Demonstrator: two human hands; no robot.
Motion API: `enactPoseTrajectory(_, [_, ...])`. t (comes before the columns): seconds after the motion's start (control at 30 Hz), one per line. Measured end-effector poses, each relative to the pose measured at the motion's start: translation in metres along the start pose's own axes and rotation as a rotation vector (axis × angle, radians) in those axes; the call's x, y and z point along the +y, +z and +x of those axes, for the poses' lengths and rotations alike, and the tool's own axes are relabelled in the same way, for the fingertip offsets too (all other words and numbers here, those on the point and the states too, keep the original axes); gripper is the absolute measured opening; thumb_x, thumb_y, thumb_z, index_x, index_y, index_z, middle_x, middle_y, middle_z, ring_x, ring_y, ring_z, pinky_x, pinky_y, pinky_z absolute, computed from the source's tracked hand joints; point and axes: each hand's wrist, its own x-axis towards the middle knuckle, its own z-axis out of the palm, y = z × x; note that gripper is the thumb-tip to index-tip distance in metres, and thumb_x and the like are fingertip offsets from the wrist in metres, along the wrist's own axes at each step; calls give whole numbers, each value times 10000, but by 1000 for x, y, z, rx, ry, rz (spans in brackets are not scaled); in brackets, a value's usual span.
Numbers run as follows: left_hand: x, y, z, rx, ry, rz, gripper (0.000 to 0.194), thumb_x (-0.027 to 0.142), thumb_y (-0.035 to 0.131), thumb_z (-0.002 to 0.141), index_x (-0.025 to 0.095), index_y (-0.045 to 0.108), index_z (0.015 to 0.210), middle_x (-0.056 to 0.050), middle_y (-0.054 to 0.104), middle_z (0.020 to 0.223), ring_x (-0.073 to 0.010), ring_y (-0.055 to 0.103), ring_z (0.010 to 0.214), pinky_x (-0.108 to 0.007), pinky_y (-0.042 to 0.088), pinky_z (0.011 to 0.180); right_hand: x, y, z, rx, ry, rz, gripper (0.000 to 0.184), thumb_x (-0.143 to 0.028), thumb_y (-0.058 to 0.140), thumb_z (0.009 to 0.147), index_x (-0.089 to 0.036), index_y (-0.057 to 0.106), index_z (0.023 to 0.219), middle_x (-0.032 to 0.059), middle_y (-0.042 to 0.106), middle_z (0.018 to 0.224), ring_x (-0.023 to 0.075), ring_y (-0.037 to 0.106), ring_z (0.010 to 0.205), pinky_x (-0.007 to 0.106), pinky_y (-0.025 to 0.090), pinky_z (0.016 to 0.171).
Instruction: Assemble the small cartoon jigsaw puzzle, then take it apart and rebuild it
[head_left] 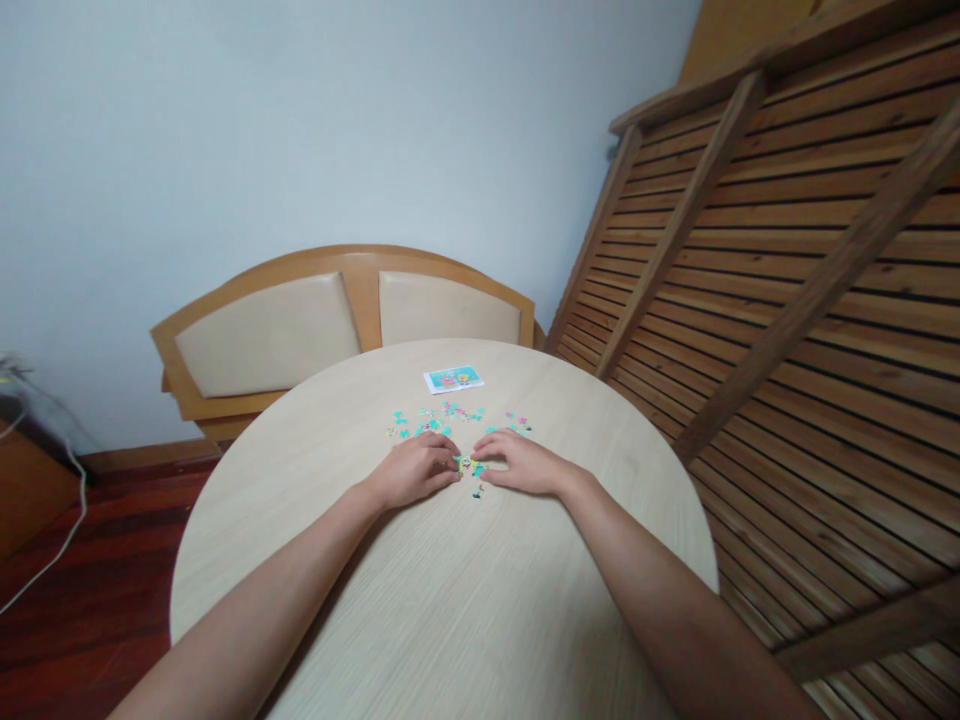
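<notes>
Between my two hands lies a small cluster of joined jigsaw puzzle pieces [466,463], yellow and teal, flat on the round table [420,620]. From the left, the curled fingers of my left hand [416,468] press on the cluster's edge. My right hand [525,464] grips the opposite side, thumb and fingers bent around a teal piece [478,471]. Just below the cluster sits a loose dark-and-yellow piece [478,491]. The fingertips partly cover the pieces they touch.
Several loose teal, pink and yellow puzzle pieces [450,410] are scattered beyond my hands. Behind them lies a picture card [454,379]. A padded wooden headboard [360,262] stands against the wall, and a slatted wooden frame [750,260] leans on the right.
</notes>
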Motion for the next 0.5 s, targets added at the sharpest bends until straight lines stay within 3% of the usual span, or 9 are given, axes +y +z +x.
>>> enactPoseTrajectory(0.33, [3, 2, 2, -9, 1, 50, 174, 308, 548, 975, 214, 694, 971, -46, 713, 1026, -205, 635, 1000, -325, 490, 918, -1, -2, 0, -4, 33, -25, 303, -340, 648, 903, -221, 727, 1171, 110, 659, 1217, 254, 571, 1158, 389, 402, 1038])
enactPoseTrajectory(0.5, [1, 3, 0, -2, 2, 30, 165, 300, 545, 969, 219, 686, 996, -45, 706, 1065, -206, 628, 1036, -333, 491, 939, -13, -9, 0, 81, 87, -81, 178, -350, 715, 842, -182, 727, 899, 73, 701, 940, 221, 603, 981, 335, 430, 901])
